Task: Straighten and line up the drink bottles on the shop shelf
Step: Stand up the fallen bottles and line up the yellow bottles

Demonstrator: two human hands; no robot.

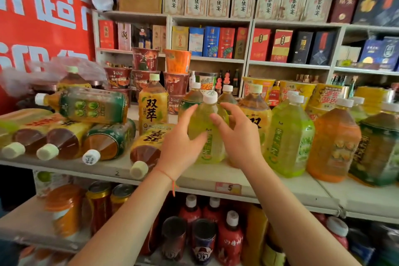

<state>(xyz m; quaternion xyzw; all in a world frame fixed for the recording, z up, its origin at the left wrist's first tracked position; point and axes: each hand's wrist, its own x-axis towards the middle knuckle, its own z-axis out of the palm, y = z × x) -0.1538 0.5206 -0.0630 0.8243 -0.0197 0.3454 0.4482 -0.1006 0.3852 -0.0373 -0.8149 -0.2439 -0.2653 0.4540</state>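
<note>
I've got the green bottle (208,134) upright at shelf (194,174) front, just right of the toppled bottles (69,134). Left hand (180,147) & right hand (237,140) cup its sides, fingers loosely curled. Full, heavy-ish, slick plastic; hold mid-body.

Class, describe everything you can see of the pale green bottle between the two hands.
The pale green bottle is clear plastic, filled with light yellow-green drink, with a white screw cap and a green label with vertical print. It stands upright near the front edge of the shelf. The left hand touches its left side, thumb on its front; the right hand is at its right, fingers curved.
</note>
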